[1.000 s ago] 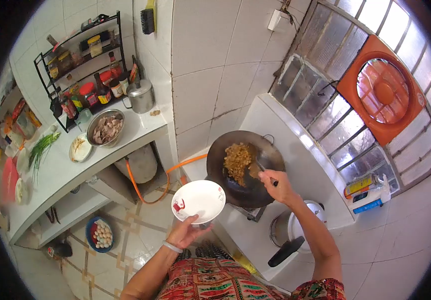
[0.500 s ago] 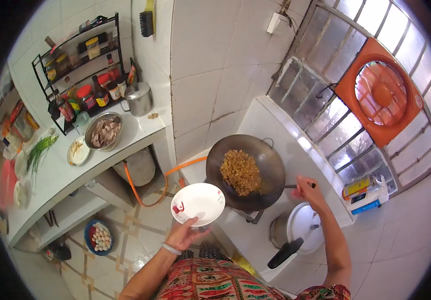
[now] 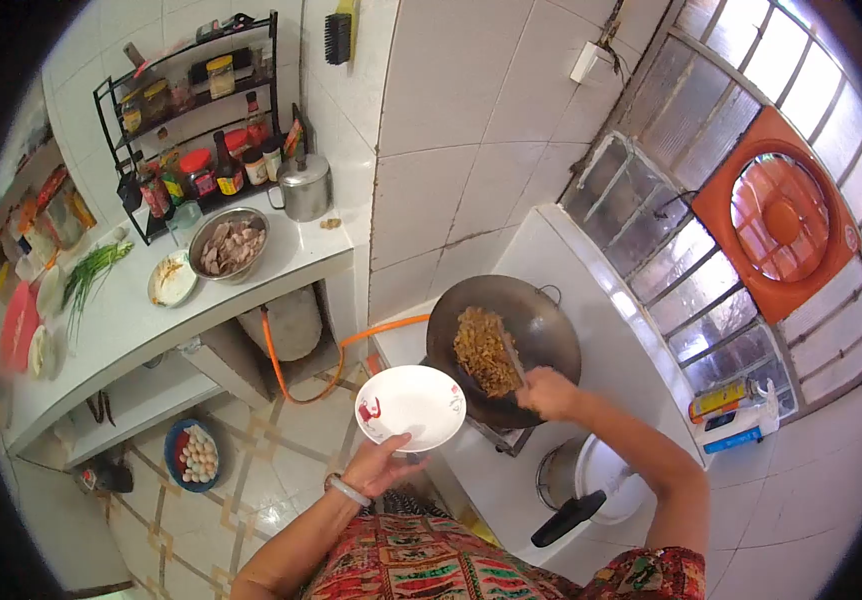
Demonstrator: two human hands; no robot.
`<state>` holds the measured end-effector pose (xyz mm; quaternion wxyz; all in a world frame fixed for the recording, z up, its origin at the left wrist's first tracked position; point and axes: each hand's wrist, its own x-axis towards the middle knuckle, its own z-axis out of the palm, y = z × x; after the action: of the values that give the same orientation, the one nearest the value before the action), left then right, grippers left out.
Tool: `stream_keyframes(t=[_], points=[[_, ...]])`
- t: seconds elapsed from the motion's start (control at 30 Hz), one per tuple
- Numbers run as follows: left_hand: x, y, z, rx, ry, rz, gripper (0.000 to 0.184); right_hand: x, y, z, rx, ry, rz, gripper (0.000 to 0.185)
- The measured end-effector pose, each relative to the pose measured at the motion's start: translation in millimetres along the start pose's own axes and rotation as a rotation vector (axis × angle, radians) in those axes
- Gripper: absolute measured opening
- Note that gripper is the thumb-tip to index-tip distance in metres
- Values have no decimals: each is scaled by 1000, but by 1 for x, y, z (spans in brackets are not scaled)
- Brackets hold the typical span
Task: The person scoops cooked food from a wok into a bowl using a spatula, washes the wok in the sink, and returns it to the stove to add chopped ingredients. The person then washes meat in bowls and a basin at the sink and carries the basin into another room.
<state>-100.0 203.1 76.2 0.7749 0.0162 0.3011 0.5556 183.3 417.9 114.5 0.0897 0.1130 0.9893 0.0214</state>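
Note:
My left hand (image 3: 381, 467) grips the near rim of a white bowl (image 3: 417, 402) with red patterns, thumb over the inside. The bowl has nothing in it and is held beside the wok's near left edge. My right hand (image 3: 549, 393) is closed at the wok's lower right rim, around the handle of what looks like a spatula (image 3: 514, 357). Its blade reaches into brown chopped food (image 3: 481, 345), heaped on the left side of the dark wok (image 3: 553, 325). My fingers hide most of the handle.
Close to my right arm stands a pot with a white lid (image 3: 611, 475) and black handle (image 3: 569, 518). An orange hose (image 3: 341, 345) runs to the stove. A metal bowl of meat (image 3: 231, 247) stands on the left counter (image 3: 131, 345); a blue basin of eggs (image 3: 194, 455) is on the floor.
My right hand has moved left and slightly down to the wok's rim, and the blade now shows against the food. The left hand still holds the bowl; the view has shifted slightly.

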Motion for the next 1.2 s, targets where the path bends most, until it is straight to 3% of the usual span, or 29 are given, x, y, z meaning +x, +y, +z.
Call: stream_keyframes(t=[0.07,0.17,0.27,0.4,0.5,0.6,0.8,0.9,0.97,1.07,1.17,1.2], points=[[0,-1,0,0,-3,3,51,-9,-28,4,-174,-120,-29,2],[1,-1,-2,14,-20,15,54,-16,-43,-28,-113,-182,-13,5],[0,1,-2,23,-34,7,57,-13,-26,-41,286,107,127,8],[0,3,-1,0,-74,17,57,2,-35,-35,1243,798,825,22],[1,4,-3,38,-60,6,57,-22,-47,15,1936,936,1105,18],[-1,9,0,37,-89,5,56,-58,-55,14,1729,874,1209,21],[3,10,-5,-6,-80,-38,55,-85,-64,-80,1894,706,1252,31],[5,7,-8,-8,-77,-38,55,-47,-66,-46,1982,785,1305,32],[4,6,-9,-9,-88,-34,55,-7,-61,-2,2029,1136,1189,33],[-1,11,2,41,-40,-34,48,8,-38,12,2027,1171,1031,33],[0,11,0,38,-34,-30,45,-22,-30,-7,2022,1174,1101,31],[1,10,-2,22,-45,-28,45,-37,-29,-23,1923,1081,1163,31]])
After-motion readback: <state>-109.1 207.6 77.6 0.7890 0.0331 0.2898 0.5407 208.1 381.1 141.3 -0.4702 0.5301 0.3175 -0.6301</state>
